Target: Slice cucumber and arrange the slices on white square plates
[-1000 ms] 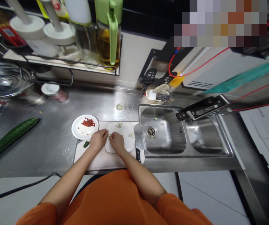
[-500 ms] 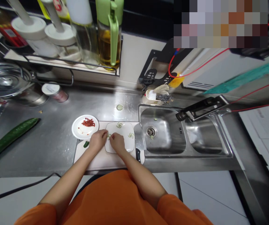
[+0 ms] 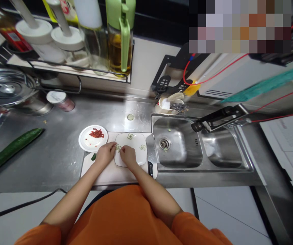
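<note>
On a white square plate lie thin green cucumber strips in small pinwheels: one at the far edge, one at the right and one at the left. My left hand is closed, fingertips pinched at the plate's left edge beside the left pinwheel. Closed too, my right hand has its fingertips at that pinwheel's right side. Anything within either pinch is too small to make out. Beneath the plate is a white cutting board.
A round plate holds chopped red pieces. A cleaver lies on the board's right, beside the sink. A green cucumber piece lies by my left wrist, a whole cucumber at far left. A bottle rack hangs above.
My hands have drawn slightly apart, the left a little leftward. More of the left pinwheel shows between them. The plates and cleaver stay in place.
</note>
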`<state>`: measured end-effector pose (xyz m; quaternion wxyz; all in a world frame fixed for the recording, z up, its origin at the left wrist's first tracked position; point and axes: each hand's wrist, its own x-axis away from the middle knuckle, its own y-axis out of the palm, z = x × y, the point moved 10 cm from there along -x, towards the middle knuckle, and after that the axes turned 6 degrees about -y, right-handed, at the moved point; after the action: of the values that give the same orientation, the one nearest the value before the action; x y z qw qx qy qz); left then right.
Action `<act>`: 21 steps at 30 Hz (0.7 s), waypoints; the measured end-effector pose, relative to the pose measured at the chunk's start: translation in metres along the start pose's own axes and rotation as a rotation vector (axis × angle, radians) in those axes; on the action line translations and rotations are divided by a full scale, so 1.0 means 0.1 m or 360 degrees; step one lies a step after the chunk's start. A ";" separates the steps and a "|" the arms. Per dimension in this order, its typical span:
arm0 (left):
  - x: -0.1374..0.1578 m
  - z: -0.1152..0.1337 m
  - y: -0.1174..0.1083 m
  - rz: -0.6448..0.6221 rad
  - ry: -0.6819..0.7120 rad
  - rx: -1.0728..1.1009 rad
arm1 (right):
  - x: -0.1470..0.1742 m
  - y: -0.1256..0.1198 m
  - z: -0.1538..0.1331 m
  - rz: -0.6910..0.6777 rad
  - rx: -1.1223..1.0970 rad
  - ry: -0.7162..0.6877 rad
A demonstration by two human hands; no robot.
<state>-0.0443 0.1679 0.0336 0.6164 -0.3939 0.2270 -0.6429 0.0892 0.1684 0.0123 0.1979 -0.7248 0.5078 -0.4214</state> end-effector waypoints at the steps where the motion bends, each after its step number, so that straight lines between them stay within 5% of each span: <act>1: 0.00 0.00 0.00 -0.0005 -0.0003 -0.0005 | 0.00 0.00 0.00 0.0001 0.0002 -0.0003; 14: 0.03 -0.03 -0.20 0.0120 -0.0084 0.0058 | 0.05 -0.08 0.00 0.0048 -0.0072 -0.0052; 21: 0.09 -0.57 -0.58 0.0377 -0.0562 -0.0190 | 0.23 -0.17 0.17 0.0027 -0.0166 -0.0063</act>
<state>-0.1243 0.1565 0.0476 0.6933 -0.5068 0.1979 -0.4725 0.1157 0.1519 0.0247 0.1735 -0.7381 0.5312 -0.3782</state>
